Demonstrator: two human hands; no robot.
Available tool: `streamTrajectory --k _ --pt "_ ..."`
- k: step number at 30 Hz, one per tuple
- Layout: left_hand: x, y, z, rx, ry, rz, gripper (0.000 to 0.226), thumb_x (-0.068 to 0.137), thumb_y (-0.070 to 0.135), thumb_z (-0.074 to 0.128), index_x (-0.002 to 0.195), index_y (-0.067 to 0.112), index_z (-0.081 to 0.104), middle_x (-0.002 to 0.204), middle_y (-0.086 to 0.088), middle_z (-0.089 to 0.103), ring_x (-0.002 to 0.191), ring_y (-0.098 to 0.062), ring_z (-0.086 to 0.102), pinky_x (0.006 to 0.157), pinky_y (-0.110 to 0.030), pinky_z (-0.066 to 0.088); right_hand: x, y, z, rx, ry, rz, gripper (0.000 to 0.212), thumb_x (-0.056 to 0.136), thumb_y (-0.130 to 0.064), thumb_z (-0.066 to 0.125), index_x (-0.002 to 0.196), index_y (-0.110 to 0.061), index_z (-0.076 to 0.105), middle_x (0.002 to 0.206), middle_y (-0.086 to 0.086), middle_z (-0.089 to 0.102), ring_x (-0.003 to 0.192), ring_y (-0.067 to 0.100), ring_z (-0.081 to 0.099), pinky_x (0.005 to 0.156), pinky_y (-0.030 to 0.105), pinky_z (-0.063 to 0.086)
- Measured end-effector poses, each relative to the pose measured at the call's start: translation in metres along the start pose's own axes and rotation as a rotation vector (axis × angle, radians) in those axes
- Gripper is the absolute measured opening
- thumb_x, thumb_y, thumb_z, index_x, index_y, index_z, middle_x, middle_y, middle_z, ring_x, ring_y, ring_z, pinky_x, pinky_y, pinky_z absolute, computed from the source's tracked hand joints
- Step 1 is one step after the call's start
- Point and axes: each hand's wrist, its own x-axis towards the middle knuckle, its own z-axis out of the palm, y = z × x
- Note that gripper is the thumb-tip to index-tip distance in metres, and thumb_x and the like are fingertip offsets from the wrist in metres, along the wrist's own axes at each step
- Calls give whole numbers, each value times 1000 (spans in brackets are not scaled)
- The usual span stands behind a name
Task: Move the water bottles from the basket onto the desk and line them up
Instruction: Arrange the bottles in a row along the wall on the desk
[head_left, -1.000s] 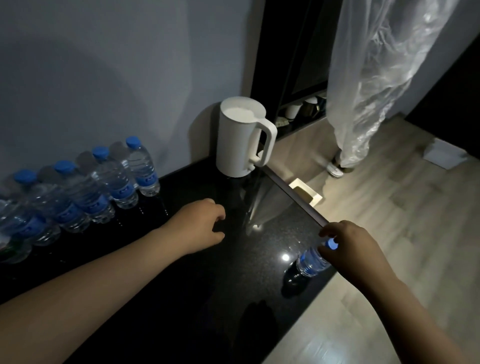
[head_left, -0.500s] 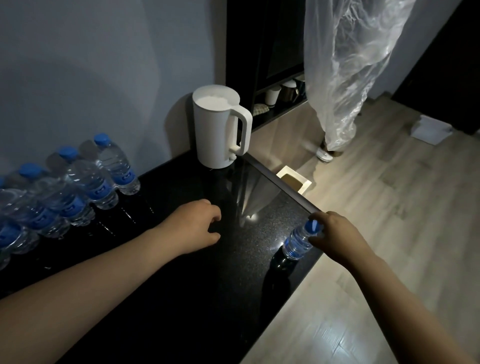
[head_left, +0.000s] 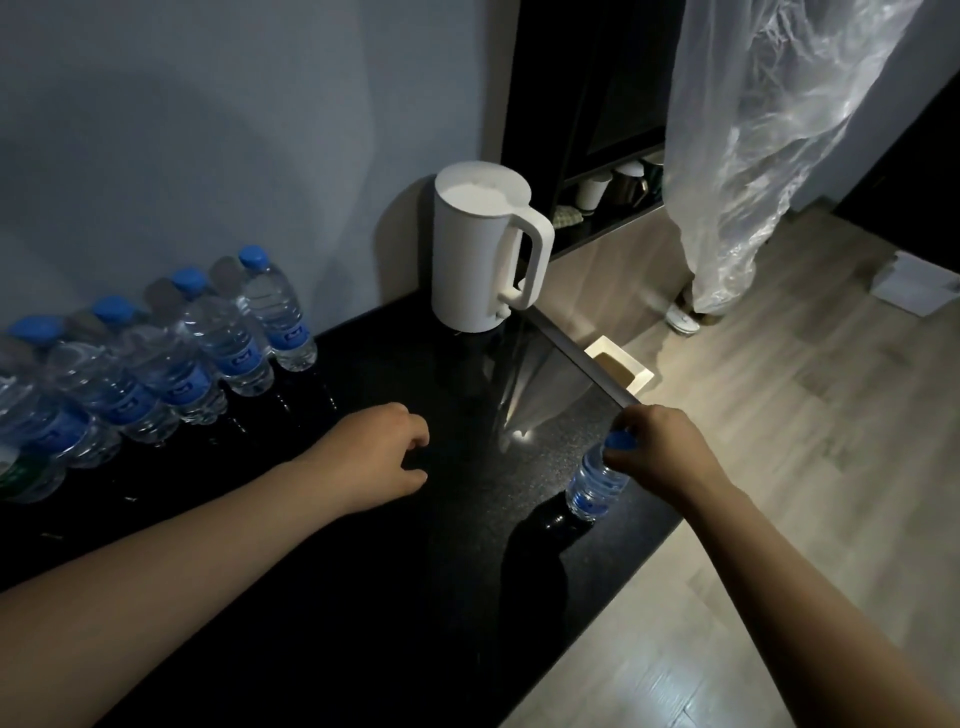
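- Now the right grip (head_left: 660, 452), pinching a bottle (head_left: 595, 486) by its cap, has brought it over the table (head_left: 363, 597) edge.
- Left grip (head_left: 374, 457): loosely curled, empty.
- Next, likely joining the row (head_left: 171, 364), frame left.

Desk (head_left: 467, 519) glossy black speckled stone; bottles (head_left: 228, 338) clear plastic; kettle (head_left: 478, 249) matt white; floor (head_left: 779, 467) wood-look.

My black table (head_left: 363, 597) is dim and glossy, with one small white glint in front of the kettle (head_left: 483, 249). The floor (head_left: 779, 467) right of the kettle is brightest, and the water bottle (head_left: 592, 488) in front of the kettle catches that light. The kettle shadows the wall (head_left: 208, 156) on its left.
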Motion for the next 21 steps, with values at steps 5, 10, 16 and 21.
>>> streamTrajectory --k 5,10,16,21 --pt "-9 -24 -3 -14 35 -49 40 83 37 67 120 27 57 110 10 51 94 -6 56 85 -27 53 30 -39 4 -8 19 -112 26 72 -25 76 96 -17 69 86 -1 63 79 17 59 64 28 48" --pt "-15 -53 -8 -63 84 -96 41 82 38 68 120 27 57 111 10 52 95 -5 55 85 -25 51 65 -87 15 27 18 -208 23 71 -25 74 92 -16 70 81 -1 61 74 15 54 60 24 38" --pt "-20 -88 -12 -101 154 -163 41 81 37 68 119 24 59 112 7 53 95 -7 56 85 -24 50 103 -143 26 59 -5 -275 32 71 -24 74 101 -14 69 97 7 66 89 24 62 74 36 53" --pt "-21 -117 -16 -134 192 -215 40 81 37 69 117 24 60 110 8 53 93 -7 55 84 -23 49 140 -185 30 33 -22 -334 32 72 -22 74 101 -11 71 96 11 70 90 27 65 72 30 49"
